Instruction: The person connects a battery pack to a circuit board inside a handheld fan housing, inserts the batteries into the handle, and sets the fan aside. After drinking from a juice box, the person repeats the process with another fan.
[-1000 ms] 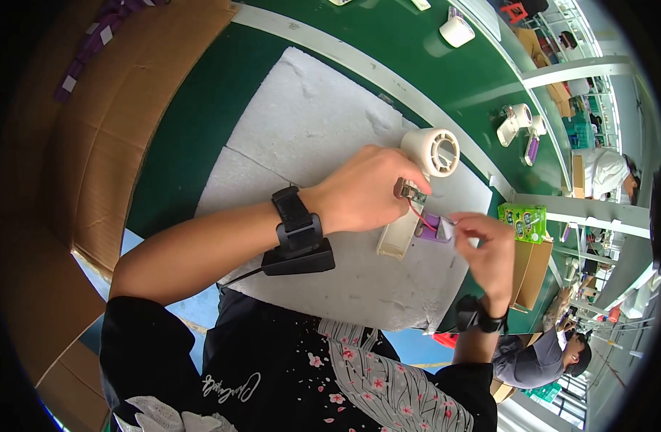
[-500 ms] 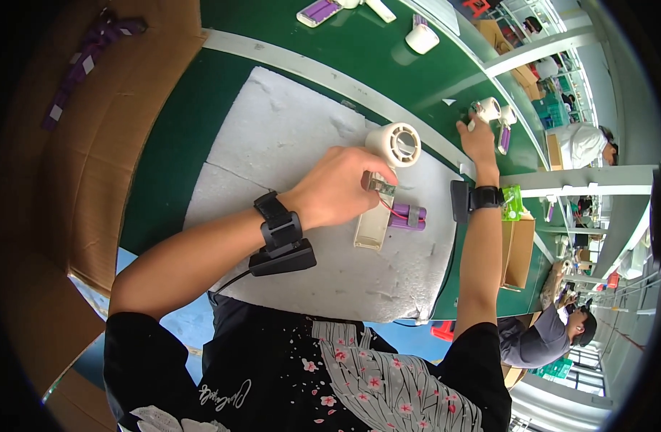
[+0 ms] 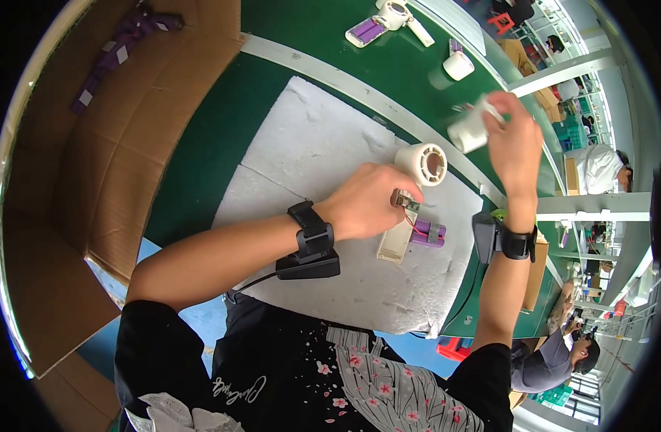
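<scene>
My left hand [image 3: 373, 200] is closed on a white handheld fan [image 3: 421, 164], at the neck beside a small circuit board [image 3: 407, 201]. The fan's round, slotted head points to the right. Its opened handle [image 3: 395, 241] lies toward me on a white foam sheet [image 3: 273, 151]. Red wires run from the board area to a purple battery pack [image 3: 428, 233] resting beside the handle. Farther right, my right hand [image 3: 516, 140] grips a white cylindrical fan head [image 3: 470, 131] above the green bench. Motion blurs this fan head, and thin wires seem to stick out from it.
More opened fan parts with purple batteries [image 3: 366, 32] lie on the far bench, near another white fan head [image 3: 458, 66]. A large cardboard box [image 3: 121, 158] stands at left, holding purple battery packs [image 3: 118, 54]. A metal strip [image 3: 323, 75] crosses the bench. Co-workers sit at right.
My right hand has lifted a white fan head from the far right bench and brought it nearer. My left hand keeps its grip on the other fan. The whole view has shifted slightly.
</scene>
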Action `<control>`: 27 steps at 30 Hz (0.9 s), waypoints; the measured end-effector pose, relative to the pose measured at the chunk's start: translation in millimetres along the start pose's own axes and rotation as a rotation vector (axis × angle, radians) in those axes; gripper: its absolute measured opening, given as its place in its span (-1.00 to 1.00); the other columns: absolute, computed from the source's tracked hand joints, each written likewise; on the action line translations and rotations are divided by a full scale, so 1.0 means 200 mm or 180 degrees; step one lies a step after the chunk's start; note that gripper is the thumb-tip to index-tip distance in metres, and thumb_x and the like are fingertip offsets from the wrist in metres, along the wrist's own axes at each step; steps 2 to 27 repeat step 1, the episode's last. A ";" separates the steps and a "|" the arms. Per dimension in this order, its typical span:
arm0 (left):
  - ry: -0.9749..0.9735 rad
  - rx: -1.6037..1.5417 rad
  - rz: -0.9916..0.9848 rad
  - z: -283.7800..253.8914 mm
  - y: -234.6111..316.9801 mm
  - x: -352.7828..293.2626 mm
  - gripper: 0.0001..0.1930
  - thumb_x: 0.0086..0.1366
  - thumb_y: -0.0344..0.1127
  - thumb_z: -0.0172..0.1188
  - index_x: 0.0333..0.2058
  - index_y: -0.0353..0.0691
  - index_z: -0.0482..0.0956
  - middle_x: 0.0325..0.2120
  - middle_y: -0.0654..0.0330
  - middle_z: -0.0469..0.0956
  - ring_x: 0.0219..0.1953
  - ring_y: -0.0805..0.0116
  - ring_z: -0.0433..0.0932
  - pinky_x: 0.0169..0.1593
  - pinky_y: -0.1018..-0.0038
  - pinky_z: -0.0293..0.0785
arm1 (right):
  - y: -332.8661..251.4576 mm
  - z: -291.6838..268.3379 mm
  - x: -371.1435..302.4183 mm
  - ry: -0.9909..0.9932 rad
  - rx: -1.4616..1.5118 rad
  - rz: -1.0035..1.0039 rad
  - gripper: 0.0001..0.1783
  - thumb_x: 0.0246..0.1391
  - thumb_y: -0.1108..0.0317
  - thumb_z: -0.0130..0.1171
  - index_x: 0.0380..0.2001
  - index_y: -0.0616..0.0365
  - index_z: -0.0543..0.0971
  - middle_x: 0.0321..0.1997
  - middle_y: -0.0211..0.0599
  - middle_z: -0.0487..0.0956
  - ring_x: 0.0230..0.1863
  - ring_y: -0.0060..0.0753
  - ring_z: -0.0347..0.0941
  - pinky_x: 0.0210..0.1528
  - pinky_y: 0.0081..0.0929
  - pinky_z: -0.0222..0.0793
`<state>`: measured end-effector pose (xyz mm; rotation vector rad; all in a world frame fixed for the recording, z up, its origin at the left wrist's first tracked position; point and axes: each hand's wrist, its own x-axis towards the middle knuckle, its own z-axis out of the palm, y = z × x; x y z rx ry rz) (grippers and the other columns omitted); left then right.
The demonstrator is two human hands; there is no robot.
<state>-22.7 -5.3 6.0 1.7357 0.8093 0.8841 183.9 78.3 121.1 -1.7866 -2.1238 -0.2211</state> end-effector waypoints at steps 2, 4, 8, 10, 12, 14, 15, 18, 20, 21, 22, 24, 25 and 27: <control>-0.0014 0.0027 -0.0067 0.00 0.00 0.00 -0.71 0.02 -0.58 0.15 -0.23 -0.27 0.63 -0.34 0.14 0.58 -0.41 0.36 0.53 -0.25 0.45 0.48 | -0.14 0.02 0.00 -0.0258 0.0370 -0.0149 -0.56 -0.03 0.33 0.27 -0.02 -0.09 0.49 -0.13 -0.07 0.61 -0.09 -0.11 0.59 -0.06 -0.17 0.41; -0.0014 0.0027 -0.0067 0.00 0.00 0.00 -0.71 0.02 -0.58 0.15 -0.23 -0.27 0.63 -0.34 0.14 0.58 -0.41 0.36 0.53 -0.25 0.45 0.48 | -0.14 0.02 0.00 -0.0258 0.0370 -0.0149 -0.56 -0.03 0.33 0.27 -0.02 -0.09 0.49 -0.13 -0.07 0.61 -0.09 -0.11 0.59 -0.06 -0.17 0.41; -0.0014 0.0027 -0.0067 0.00 0.00 0.00 -0.71 0.02 -0.58 0.15 -0.23 -0.27 0.63 -0.34 0.14 0.58 -0.41 0.36 0.53 -0.25 0.45 0.48 | -0.14 0.02 0.00 -0.0258 0.0370 -0.0149 -0.56 -0.03 0.33 0.27 -0.02 -0.09 0.49 -0.13 -0.07 0.61 -0.09 -0.11 0.59 -0.06 -0.17 0.41; -0.0014 0.0027 -0.0067 0.00 0.00 0.00 -0.71 0.02 -0.58 0.15 -0.23 -0.27 0.63 -0.34 0.14 0.58 -0.41 0.36 0.53 -0.25 0.45 0.48 | -0.14 0.02 0.00 -0.0258 0.0370 -0.0149 -0.56 -0.03 0.33 0.27 -0.02 -0.09 0.49 -0.13 -0.07 0.61 -0.09 -0.11 0.59 -0.06 -0.17 0.41; -0.0014 0.0027 -0.0067 0.00 0.00 0.00 -0.71 0.02 -0.58 0.15 -0.23 -0.27 0.63 -0.34 0.14 0.58 -0.41 0.36 0.53 -0.25 0.45 0.48 | -0.14 0.02 0.00 -0.0258 0.0370 -0.0149 -0.56 -0.03 0.33 0.27 -0.02 -0.09 0.49 -0.13 -0.07 0.61 -0.09 -0.11 0.59 -0.06 -0.17 0.41; -0.0014 0.0027 -0.0067 0.00 0.00 0.00 -0.71 0.02 -0.58 0.15 -0.23 -0.27 0.63 -0.34 0.14 0.58 -0.41 0.36 0.53 -0.25 0.45 0.48 | -0.14 0.02 0.00 -0.0258 0.0370 -0.0149 -0.56 -0.03 0.33 0.27 -0.02 -0.09 0.49 -0.13 -0.07 0.61 -0.09 -0.11 0.59 -0.06 -0.17 0.41; -0.0014 0.0027 -0.0067 0.00 0.00 0.00 -0.71 0.02 -0.58 0.15 -0.23 -0.27 0.63 -0.34 0.14 0.58 -0.41 0.36 0.53 -0.25 0.45 0.48 | -0.14 0.02 0.00 -0.0258 0.0370 -0.0149 -0.56 -0.03 0.33 0.27 -0.02 -0.09 0.49 -0.13 -0.07 0.61 -0.09 -0.11 0.59 -0.06 -0.17 0.41; -0.0014 0.0027 -0.0067 0.00 0.00 0.00 -0.71 0.02 -0.58 0.15 -0.23 -0.27 0.63 -0.34 0.14 0.58 -0.41 0.36 0.53 -0.25 0.45 0.48 | -0.14 0.02 0.00 -0.0258 0.0370 -0.0149 -0.56 -0.03 0.33 0.27 -0.02 -0.09 0.49 -0.13 -0.07 0.61 -0.09 -0.11 0.59 -0.06 -0.17 0.41; -0.0014 0.0027 -0.0067 0.00 0.00 0.00 -0.71 0.02 -0.58 0.15 -0.23 -0.27 0.63 -0.34 0.14 0.58 -0.41 0.36 0.53 -0.25 0.45 0.48 | -0.14 0.02 0.00 -0.0258 0.0370 -0.0149 -0.56 -0.03 0.33 0.27 -0.02 -0.09 0.49 -0.13 -0.07 0.61 -0.09 -0.11 0.59 -0.06 -0.17 0.41; -0.0014 0.0027 -0.0067 0.00 0.00 0.00 -0.71 0.02 -0.58 0.15 -0.23 -0.27 0.63 -0.34 0.14 0.58 -0.41 0.36 0.53 -0.25 0.45 0.48 | -0.14 0.02 0.00 -0.0258 0.0370 -0.0149 -0.56 -0.03 0.33 0.27 -0.02 -0.09 0.49 -0.13 -0.07 0.61 -0.09 -0.11 0.59 -0.06 -0.17 0.41; -0.0014 0.0027 -0.0067 0.00 0.00 0.00 -0.71 0.02 -0.58 0.15 -0.23 -0.27 0.63 -0.34 0.14 0.58 -0.41 0.36 0.53 -0.25 0.45 0.48 | -0.14 0.02 0.00 -0.0258 0.0370 -0.0149 -0.56 -0.03 0.33 0.27 -0.02 -0.09 0.49 -0.13 -0.07 0.61 -0.09 -0.11 0.59 -0.06 -0.17 0.41; -0.0014 0.0027 -0.0067 0.00 0.00 0.00 -0.71 0.02 -0.58 0.15 -0.23 -0.27 0.63 -0.34 0.14 0.58 -0.41 0.36 0.53 -0.25 0.45 0.48 | -0.14 0.02 0.00 -0.0258 0.0370 -0.0149 -0.56 -0.03 0.33 0.27 -0.02 -0.09 0.49 -0.13 -0.07 0.61 -0.09 -0.11 0.59 -0.06 -0.17 0.41; -0.0014 0.0027 -0.0067 0.00 0.00 0.00 -0.71 0.02 -0.58 0.15 -0.23 -0.27 0.63 -0.34 0.14 0.58 -0.41 0.36 0.53 -0.25 0.45 0.48 | -0.14 0.02 0.00 -0.0258 0.0370 -0.0149 -0.56 -0.03 0.33 0.27 -0.02 -0.09 0.49 -0.13 -0.07 0.61 -0.09 -0.11 0.59 -0.06 -0.17 0.41; -0.0014 0.0027 -0.0067 0.00 0.00 0.00 -0.71 0.02 -0.58 0.15 -0.23 -0.27 0.63 -0.34 0.14 0.58 -0.41 0.36 0.53 -0.25 0.45 0.48 | -0.14 0.02 0.00 -0.0258 0.0370 -0.0149 -0.56 -0.03 0.33 0.27 -0.02 -0.09 0.49 -0.13 -0.07 0.61 -0.09 -0.11 0.59 -0.06 -0.17 0.41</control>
